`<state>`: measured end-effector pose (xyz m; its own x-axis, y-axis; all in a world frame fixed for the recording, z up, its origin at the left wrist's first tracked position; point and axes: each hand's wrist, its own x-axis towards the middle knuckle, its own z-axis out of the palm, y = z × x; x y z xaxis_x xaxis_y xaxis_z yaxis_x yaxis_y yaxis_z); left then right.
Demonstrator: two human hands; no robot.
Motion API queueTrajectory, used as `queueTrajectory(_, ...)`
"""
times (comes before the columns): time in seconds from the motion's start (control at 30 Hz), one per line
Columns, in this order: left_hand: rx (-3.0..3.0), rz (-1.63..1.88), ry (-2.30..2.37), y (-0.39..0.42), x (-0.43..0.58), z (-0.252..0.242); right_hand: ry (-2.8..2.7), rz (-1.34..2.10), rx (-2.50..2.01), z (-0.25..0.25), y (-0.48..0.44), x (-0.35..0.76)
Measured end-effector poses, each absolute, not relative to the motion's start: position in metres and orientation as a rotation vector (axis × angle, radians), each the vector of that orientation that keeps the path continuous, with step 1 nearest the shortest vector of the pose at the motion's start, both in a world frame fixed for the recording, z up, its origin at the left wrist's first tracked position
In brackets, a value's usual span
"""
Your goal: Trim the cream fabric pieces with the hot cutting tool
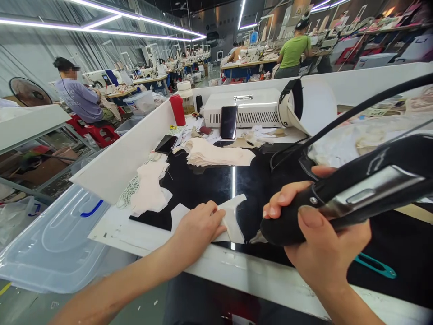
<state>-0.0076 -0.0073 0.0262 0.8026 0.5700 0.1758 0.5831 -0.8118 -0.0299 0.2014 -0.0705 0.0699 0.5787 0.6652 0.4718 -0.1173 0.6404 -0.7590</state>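
My left hand (199,228) rests on a white cut piece (233,219) near the front edge of the black work surface (206,185). Its thumb and fingers are pressed together on the piece, which curves up at its right side. Another pale flat piece (178,214) shows to the left of that hand. My right hand (324,239) is wrapped round a bulky black handheld tool with a silver metal lever (375,192), raised above the surface. The tool's exact kind is unclear. A teal looped tool (377,265) lies below it.
A stack of cream cut pieces (216,153) lies behind my left hand, with more pale pieces (150,187) at left. Two phones, a red cup (177,109) and a white vented box (243,110) stand behind. A black cable (358,106) arcs at right. Co-workers sit farther off.
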Motion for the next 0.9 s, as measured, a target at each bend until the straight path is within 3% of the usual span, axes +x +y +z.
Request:
queueTrajectory(0.6, -2.620, -0.302, -1.006, -0.028, -0.010, 0.025, -0.867, 0.485, -0.743, 0.057, -0.067, 0.188)
queueTrajectory(0.9, -2.912, -0.679, -0.258, -0.041, 0.006, 0.026, -0.883, 0.489, -0.718, 0.056, -0.067, 0.191)
